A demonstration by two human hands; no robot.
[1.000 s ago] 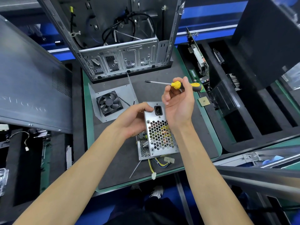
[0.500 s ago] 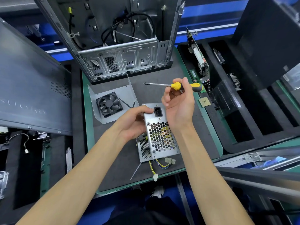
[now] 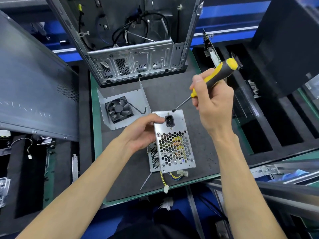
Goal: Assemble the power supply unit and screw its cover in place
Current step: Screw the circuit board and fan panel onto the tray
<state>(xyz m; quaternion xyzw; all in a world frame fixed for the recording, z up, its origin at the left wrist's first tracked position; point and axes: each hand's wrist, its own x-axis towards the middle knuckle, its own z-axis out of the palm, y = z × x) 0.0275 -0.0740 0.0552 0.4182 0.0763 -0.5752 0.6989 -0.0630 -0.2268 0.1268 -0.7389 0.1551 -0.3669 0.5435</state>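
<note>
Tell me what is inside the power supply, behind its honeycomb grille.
Through the grille of the power supply, copper-coloured windings and yellow parts show. The solid cover hides the rest. Yellow and blue wires leave the near end.

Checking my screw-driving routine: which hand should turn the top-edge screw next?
Right hand: it already grips the screwdriver, tip at the PSU top edge. Left hand steadies it.

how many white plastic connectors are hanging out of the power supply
2: one white plastic connector lies just below the perforated silver power supply's near edge; another ends the yellow wires at the mat's edge. More may be hidden underneath.
</note>
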